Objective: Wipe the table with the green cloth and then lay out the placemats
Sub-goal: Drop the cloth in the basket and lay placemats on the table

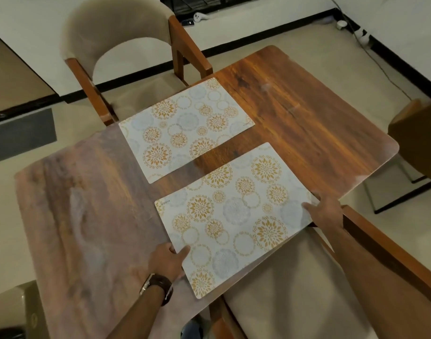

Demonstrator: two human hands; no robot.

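Two white placemats with gold and grey flower circles lie on the brown wooden table (295, 113). The far placemat (185, 128) lies flat by the far chair, untouched. The near placemat (234, 216) sits at the table's near edge, slightly overhanging it. My left hand (166, 261) grips its left short edge, thumb on top. My right hand (325, 212) holds its right short edge, fingers on the mat. A dark watch is on my left wrist. No green cloth is in view.
A beige cushioned chair (116, 45) with wooden arms stands at the far side. Another chair's seat (295, 289) and wooden arm are right under the near edge. A third chair (417, 133) is at the right. Cables and small items lie on the floor behind.
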